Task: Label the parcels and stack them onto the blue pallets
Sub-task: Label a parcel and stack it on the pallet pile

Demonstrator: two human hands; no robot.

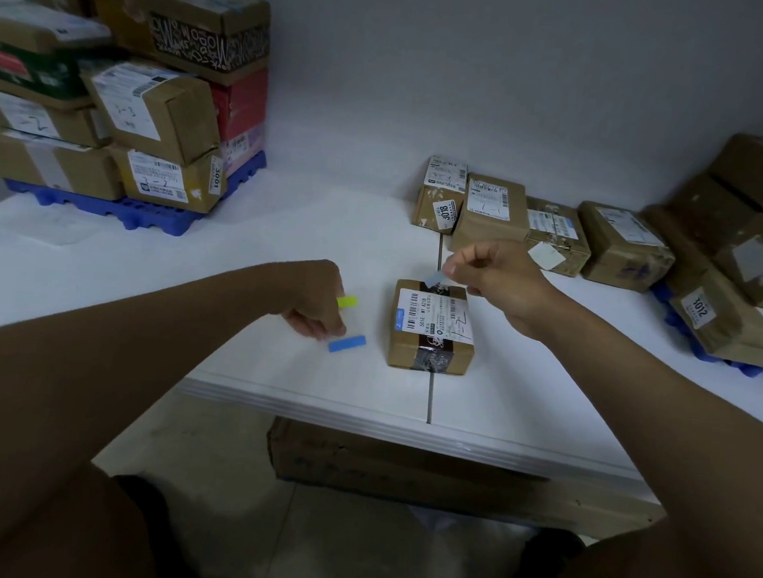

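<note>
A small brown parcel [432,326] with a white shipping label lies on the white table [352,223] in front of me. My right hand [493,274] pinches a small pale blue sticker [434,278] just above the parcel's far edge. My left hand [320,300] rests curled on the table to the left of the parcel, holding a yellow-green sticker strip [347,302] and a blue sticker strip [347,343]. One blue pallet [150,216] at the far left carries a stack of labelled parcels [127,90]. A second blue pallet [700,351] at the right edge holds more parcels.
Several brown parcels [542,228] stand in a row at the back of the table against the white wall. A large cardboard box [403,466] sits on the floor under the table's front edge. A seam runs through the table beneath the small parcel.
</note>
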